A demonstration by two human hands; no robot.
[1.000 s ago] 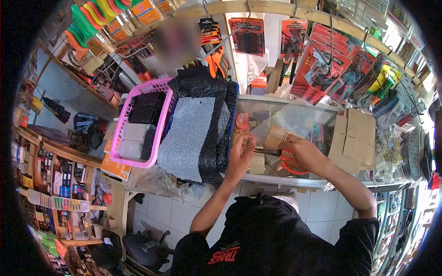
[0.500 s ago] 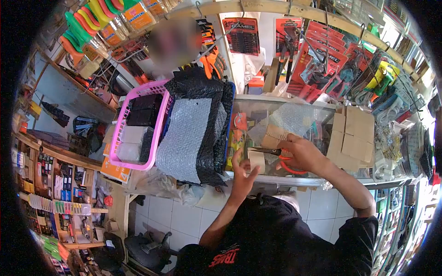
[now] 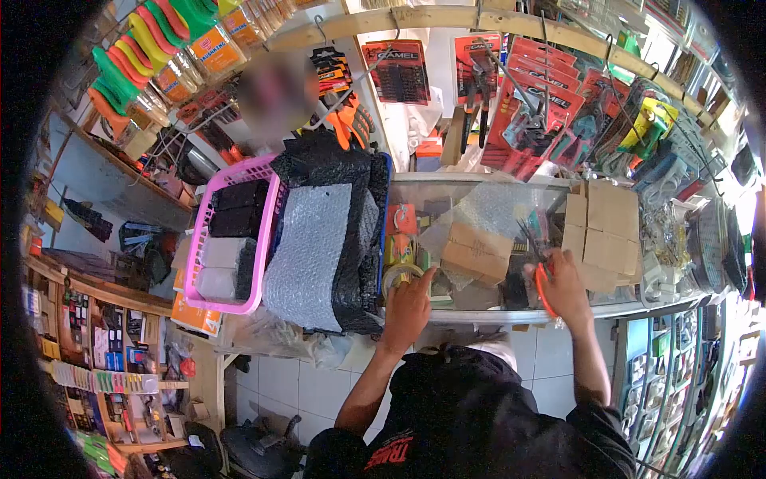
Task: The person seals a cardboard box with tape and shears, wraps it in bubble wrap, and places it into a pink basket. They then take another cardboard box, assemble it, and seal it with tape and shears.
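Observation:
My right hand (image 3: 565,292) is closed around the orange handles of a pair of scissors (image 3: 545,289), held over the right part of the glass counter (image 3: 487,314). The dark blades are apart and point up and to the left. My left hand (image 3: 408,313) is at the counter's front edge, its thumb apart from the other fingers. Its fingertips are at the near rim of a tape roll (image 3: 392,279), partly covering it; no firm grip shows. Between the hands lies a small brown carton (image 3: 477,252), with clear bubble wrap (image 3: 503,205) behind it.
A pink basket (image 3: 272,227) with black and white packages stands at the left, beside a blue crate (image 3: 387,191) holding black and clear bubble wrap (image 3: 309,247). Larger brown cartons (image 3: 610,231) sit at the right. Tools in red packaging (image 3: 396,73) hang from a wooden rail (image 3: 435,16).
My right hand has moved right and swung the scissors upward, away from the carton. My left hand has shifted slightly left and down to the tape roll. The camera view has shifted a little.

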